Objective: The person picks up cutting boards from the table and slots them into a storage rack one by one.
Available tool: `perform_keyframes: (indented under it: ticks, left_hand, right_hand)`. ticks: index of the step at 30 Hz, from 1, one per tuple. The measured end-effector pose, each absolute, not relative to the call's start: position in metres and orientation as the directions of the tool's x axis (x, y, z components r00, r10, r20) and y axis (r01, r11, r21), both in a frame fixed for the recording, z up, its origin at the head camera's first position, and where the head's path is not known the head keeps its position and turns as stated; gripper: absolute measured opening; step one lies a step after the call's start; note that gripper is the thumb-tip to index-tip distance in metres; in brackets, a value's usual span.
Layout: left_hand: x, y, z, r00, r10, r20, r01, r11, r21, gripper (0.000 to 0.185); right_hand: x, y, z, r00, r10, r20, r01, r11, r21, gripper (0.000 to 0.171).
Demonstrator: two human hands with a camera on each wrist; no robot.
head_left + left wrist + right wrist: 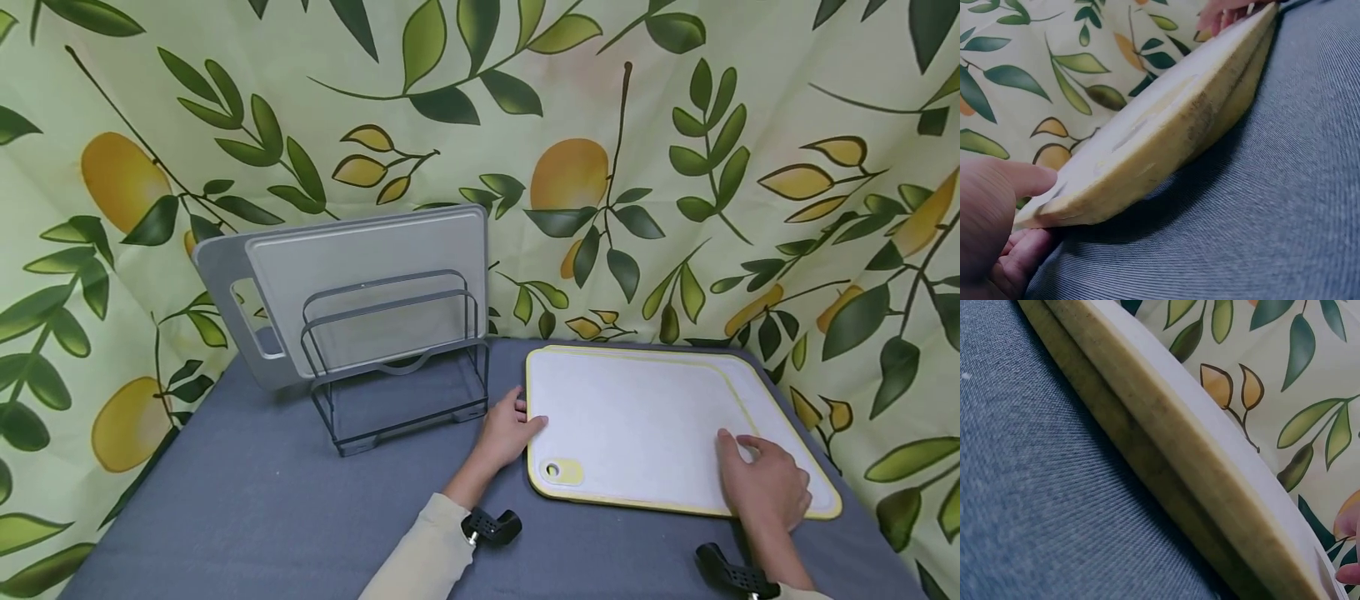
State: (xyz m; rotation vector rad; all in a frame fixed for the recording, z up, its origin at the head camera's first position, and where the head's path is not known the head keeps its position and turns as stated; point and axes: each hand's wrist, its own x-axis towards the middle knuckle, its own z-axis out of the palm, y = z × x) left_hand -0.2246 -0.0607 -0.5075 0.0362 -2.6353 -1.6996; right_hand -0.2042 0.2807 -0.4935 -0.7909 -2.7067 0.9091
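Observation:
A white cutting board (pixel 637 425) with a yellow rim lies at the right of the table. Beneath it the wrist views show a second yellow-edged layer (pixel 1122 434), apparently another board. My left hand (pixel 504 435) pinches the left edge, thumb on top and fingers underneath. In the left wrist view that near corner stands slightly off the cloth, with a shadow below. My right hand (pixel 768 485) is over the front right part of the board, its fingers loosely bent at the white surface. Only a fingertip of it shows in the right wrist view, so its contact is unclear.
A dark wire rack (pixel 401 417) stands at the left of the boards. A grey cutting board (pixel 375 242) with a handle slot leans upright in it. Blue-grey cloth (pixel 225 500) covers the table, and a leaf-patterned curtain (pixel 480 167) hangs behind.

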Motion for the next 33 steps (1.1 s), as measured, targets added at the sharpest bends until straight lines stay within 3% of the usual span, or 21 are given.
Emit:
perform_keyframes:
  ticks: [8, 14, 22, 33]
  left_hand:
    - [-0.2253, -0.0598, -0.5073, -0.999, 0.011, 0.052, 0.052, 0.442, 0.896, 0.048]
    - [-0.2253, -0.0600, -0.5081, -0.999, 0.002, 0.034, 0.031, 0.448, 0.894, 0.057]
    - [-0.2222, -0.0611, -0.5043, -0.999, 0.009, 0.034, 0.035, 0.461, 0.887, 0.052]
    - [-0.2216, -0.0592, -0.5067, -1.000, -0.028, 0.013, 0.001, 0.387, 0.922, 0.066]
  right_hand:
    - [-0.2045, 0.2818, -0.4929, -0.847, 0.531, -0.010, 0.428, 0.671, -0.606, 0.073]
    - [-0.2036, 0.2821, -0.4941, -0.853, 0.522, -0.010, 0.423, 0.679, -0.600, 0.072]
    - [-0.2043, 0.2804, -0.4923, -0.857, 0.515, -0.007, 0.415, 0.682, -0.602, 0.071]
    - [-0.2018, 0.2793, -0.4878, -0.860, 0.511, -0.019, 0.413, 0.672, -0.615, 0.073]
